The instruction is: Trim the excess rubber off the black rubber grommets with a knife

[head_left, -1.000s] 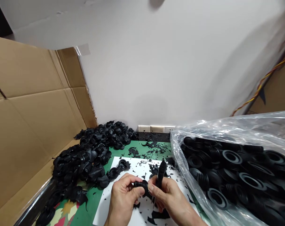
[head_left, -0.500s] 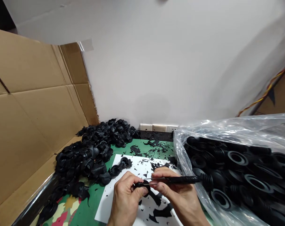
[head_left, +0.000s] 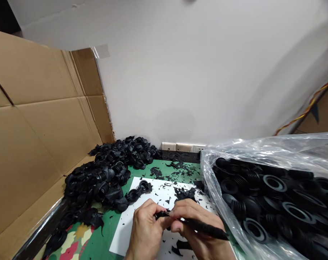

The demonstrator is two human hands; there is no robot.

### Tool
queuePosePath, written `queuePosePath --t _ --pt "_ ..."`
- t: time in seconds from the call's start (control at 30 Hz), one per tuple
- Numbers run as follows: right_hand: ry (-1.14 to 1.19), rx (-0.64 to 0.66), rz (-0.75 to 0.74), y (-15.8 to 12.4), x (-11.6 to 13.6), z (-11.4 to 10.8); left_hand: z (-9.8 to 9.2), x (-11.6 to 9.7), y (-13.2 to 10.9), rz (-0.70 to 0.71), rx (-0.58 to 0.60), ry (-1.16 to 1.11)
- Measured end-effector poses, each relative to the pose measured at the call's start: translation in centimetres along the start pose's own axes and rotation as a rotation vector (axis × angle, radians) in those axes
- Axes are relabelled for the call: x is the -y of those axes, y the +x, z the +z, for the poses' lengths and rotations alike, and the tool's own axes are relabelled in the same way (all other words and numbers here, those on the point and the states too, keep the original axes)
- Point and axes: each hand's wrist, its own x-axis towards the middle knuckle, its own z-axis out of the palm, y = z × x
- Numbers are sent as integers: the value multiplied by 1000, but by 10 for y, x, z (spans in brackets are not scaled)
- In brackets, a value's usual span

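Two bare hands meet over one white sheet on a green surface. The left hand pinches one small black part between thumb and forefinger, low at the centre of the view. The right hand, just beside it, grasps one tool with a black handle, which slants down to the right; the fingers cover most of its working end, so its type is hard to make out. Two black parts lie at the sheet's upper left, with a third at its edge. Black scraps, too many to count, litter the sheet and the green surface behind it. To the left is one heap of black ribbed parts, also beyond counting, beside one cardboard panel. To the right, one clear plastic bag holds many more black parts, at least four showing pale rings. Three socket plates line the foot of one pale wall.
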Motion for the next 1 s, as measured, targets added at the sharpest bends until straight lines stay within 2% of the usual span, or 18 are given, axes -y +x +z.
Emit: queuePosePath --t 0.1,0.17,0.27,0.33,0.43,0.57,0.7,0.83,0.9,1.0 --pt "-168 -21 -97 2 -4 0 2 0 -4 78 21 27" --pt "-273 -120 -124 6 -11 -6 3 0 -6 109 29 11" --pt "-321 -330 -17 12 -23 -18 4 -2 -7 69 25 -73" --pt "-258 -368 120 13 -29 -24 3 -2 -6 22 27 -130" --pt "-138 -322 250 10 -30 -25 3 -1 -3 -25 7 -182" --pt "-37 -255 296 8 -24 -19 4 0 0 -21 -77 -207" --pt "98 -197 401 9 -16 -13 3 2 4 -195 -53 -378" --pt "37 -122 396 9 -11 -7 1 5 10 -365 -17 -621" --pt "2 -60 376 9 -9 -2 0 5 11 -403 -12 -687" --pt "-28 -1 351 8 -10 7 1 4 11 -388 -13 -703"
